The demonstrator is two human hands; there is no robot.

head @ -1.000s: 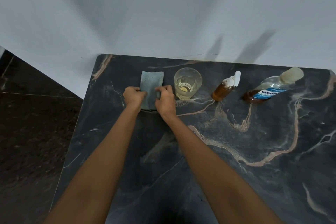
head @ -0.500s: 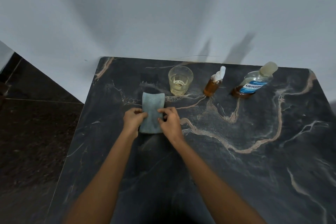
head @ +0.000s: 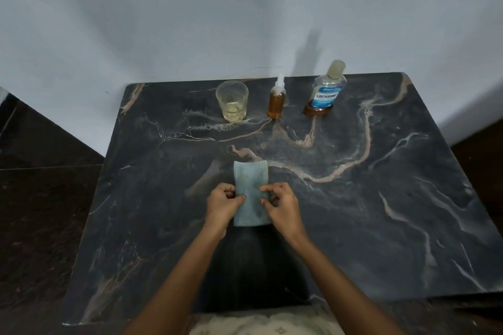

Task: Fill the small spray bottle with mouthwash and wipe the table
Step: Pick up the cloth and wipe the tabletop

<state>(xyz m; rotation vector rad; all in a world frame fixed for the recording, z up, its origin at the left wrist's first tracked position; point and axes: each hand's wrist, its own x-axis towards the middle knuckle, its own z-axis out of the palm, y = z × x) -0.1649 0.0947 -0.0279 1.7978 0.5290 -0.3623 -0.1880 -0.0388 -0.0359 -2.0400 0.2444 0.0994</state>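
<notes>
Cloth (head: 251, 185) lies flat on the dark marble table (head: 367, 212), a pale blue-green folded strip running straight away from me near the middle of the top. My left hand (head: 221, 205) pinches its left edge, thumb on the fabric and the other fingers curled in beside it. My right hand (head: 281, 207) pinches the right edge the same way, thumb tip pressed on top. Both hands hold the near half of the strip, and the far half lies bare on the stone.

At the back of the table, close to the pale wall (head: 190, 22), 3 things stand upright in a row, well apart from the cloth. On the left is a clear glass (head: 232, 102) with a little yellowish liquid at the bottom. In the middle stands the small spray bottle (head: 277, 102), amber liquid filling most of it, its white sprayer top on. On the right is the mouthwash bottle (head: 325, 92), clear with a blue label, its pale cap on and only a shallow layer of amber liquid left at its base.

Dark floor tile (head: 40, 198) shows to my left.
</notes>
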